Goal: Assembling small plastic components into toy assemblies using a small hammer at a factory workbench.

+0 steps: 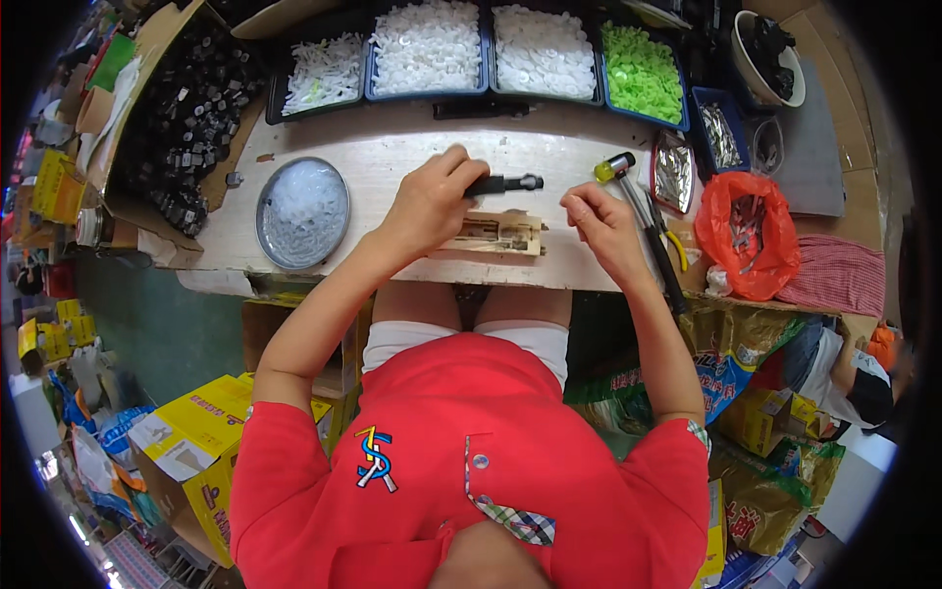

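Observation:
My left hand [429,201] is closed round one end of a black, rod-shaped piece [504,184] with a narrower tip pointing right. Just below it on the table lies a pale wooden block [497,236] with a slot cut along it; my left wrist is beside its left end. My right hand [603,229] hovers to the right of the block, thumb and fingers pinched together. Whatever those fingers hold, if anything, is too small to make out. Another black piece [481,110] lies further back, in front of the trays.
Trays of white parts [428,49] and green parts [643,74] line the back. A round dish [303,213] of clear parts stands left, by a box of black pieces [186,128]. A hammer [643,216], yellow-handled pliers [677,250] and a red bag [746,236] are right.

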A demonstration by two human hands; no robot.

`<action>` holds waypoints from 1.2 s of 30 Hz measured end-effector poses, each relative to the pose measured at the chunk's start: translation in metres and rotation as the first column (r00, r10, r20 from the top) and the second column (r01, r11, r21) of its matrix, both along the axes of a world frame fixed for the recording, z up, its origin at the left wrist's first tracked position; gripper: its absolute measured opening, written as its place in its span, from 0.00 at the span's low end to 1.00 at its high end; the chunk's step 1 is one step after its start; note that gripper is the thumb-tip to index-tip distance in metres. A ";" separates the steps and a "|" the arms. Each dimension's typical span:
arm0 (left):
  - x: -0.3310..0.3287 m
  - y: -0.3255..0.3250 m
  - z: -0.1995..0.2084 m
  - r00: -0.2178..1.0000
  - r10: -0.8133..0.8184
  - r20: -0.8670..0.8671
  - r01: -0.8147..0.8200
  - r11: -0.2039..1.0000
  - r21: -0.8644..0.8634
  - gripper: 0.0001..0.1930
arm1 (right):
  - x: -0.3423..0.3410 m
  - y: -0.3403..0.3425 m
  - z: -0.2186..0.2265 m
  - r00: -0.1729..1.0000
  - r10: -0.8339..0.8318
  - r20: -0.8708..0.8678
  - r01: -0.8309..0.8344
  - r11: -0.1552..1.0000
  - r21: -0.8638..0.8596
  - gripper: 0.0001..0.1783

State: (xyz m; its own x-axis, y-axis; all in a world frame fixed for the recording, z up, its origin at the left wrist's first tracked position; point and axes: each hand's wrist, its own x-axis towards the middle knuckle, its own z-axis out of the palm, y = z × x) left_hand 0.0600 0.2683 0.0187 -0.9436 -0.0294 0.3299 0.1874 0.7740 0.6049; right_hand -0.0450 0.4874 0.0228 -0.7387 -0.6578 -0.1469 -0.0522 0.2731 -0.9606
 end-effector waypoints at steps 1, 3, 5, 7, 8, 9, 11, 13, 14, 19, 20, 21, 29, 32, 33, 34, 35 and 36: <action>-0.009 -0.003 -0.008 0.994 0.050 -0.097 -0.063 0.989 -0.134 0.15 | -0.002 0.001 0.000 0.998 -0.018 -0.054 0.019 0.999 0.026 0.07; -0.027 -0.009 -0.023 0.989 0.028 -0.146 -0.068 0.958 -0.278 0.13 | -0.003 0.002 0.002 0.986 -0.048 -0.159 0.061 0.995 0.082 0.07; -0.036 -0.014 -0.037 0.984 0.001 -0.175 -0.075 0.906 -0.416 0.13 | -0.002 0.003 -0.006 0.963 -0.015 -0.268 0.036 0.996 0.076 0.07; -0.039 -0.022 -0.050 0.990 -0.034 -0.137 -0.028 0.905 -0.425 0.16 | 0.001 0.003 -0.013 0.935 0.022 -0.353 0.010 0.996 0.087 0.06; -0.040 -0.023 -0.051 0.989 -0.032 -0.143 -0.033 0.904 -0.426 0.16 | 0.001 0.002 -0.014 0.919 0.048 -0.390 -0.007 0.994 0.106 0.06; -0.042 -0.024 -0.051 0.988 -0.020 -0.155 -0.053 0.892 -0.450 0.16 | 0.002 0.000 -0.013 0.915 0.055 -0.400 -0.012 0.994 0.109 0.05; -0.050 -0.026 -0.048 0.979 -0.012 -0.205 -0.090 0.871 -0.483 0.15 | 0.000 -0.005 -0.011 0.925 0.050 -0.377 -0.005 0.993 0.120 0.05; -0.060 -0.027 -0.048 0.965 -0.012 -0.260 -0.129 0.845 -0.520 0.15 | -0.005 -0.017 -0.008 0.901 0.073 -0.427 -0.026 0.993 0.116 0.05; -0.065 -0.029 -0.048 0.957 -0.004 -0.288 -0.158 0.831 -0.534 0.15 | -0.009 -0.025 -0.005 0.881 0.089 -0.465 -0.047 0.994 0.100 0.05; -0.075 -0.036 -0.048 0.945 0.004 -0.327 -0.197 0.806 -0.559 0.12 | -0.050 -0.078 0.020 0.726 0.082 -0.683 -0.070 0.997 0.046 0.04; -0.074 -0.037 -0.048 0.945 0.006 -0.328 -0.192 0.820 -0.540 0.12 | -0.061 -0.091 0.025 0.699 0.066 -0.712 -0.076 0.997 0.018 0.04; -0.072 -0.038 -0.048 0.944 0.020 -0.330 -0.190 0.850 -0.491 0.13 | -0.072 -0.105 0.036 0.630 0.059 -0.774 -0.079 0.997 0.012 0.04; 0.019 -0.105 0.005 0.827 0.412 -0.382 -0.428 0.902 0.046 0.09 | -0.181 -0.246 0.098 0.129 0.110 -0.986 0.138 0.982 0.128 0.12; 0.072 -0.162 0.001 0.672 0.685 -0.280 -0.681 0.721 0.129 0.08 | -0.207 -0.290 0.107 0.132 0.153 -0.979 0.287 0.940 0.185 0.14; 0.093 -0.185 -0.011 0.623 0.751 -0.217 -0.734 0.658 0.168 0.08 | -0.211 -0.303 0.105 0.134 0.142 -0.981 0.303 0.937 0.176 0.14; 0.113 -0.206 -0.024 0.563 0.813 -0.146 -0.787 0.582 0.205 0.08 | -0.217 -0.314 0.097 0.086 0.157 -0.984 0.281 0.944 0.175 0.12; 0.132 -0.223 -0.032 0.513 0.844 -0.158 -0.847 0.527 0.068 0.10 | -0.220 -0.321 0.096 0.003 0.261 -0.965 0.328 0.912 0.247 0.11; 0.150 -0.234 -0.037 0.462 0.871 -0.166 -0.887 0.457 -0.072 0.12 | -0.222 -0.324 0.093 -0.074 0.367 -0.927 0.377 0.871 0.314 0.10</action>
State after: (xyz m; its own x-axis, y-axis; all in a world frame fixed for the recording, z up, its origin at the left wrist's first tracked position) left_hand 0.2095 0.0343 -0.0184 -0.4058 -0.7758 0.4832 -0.5918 0.6259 0.5079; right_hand -0.2674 0.1636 0.1162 -0.3289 -0.7960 0.5081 -0.7800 0.5323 0.3289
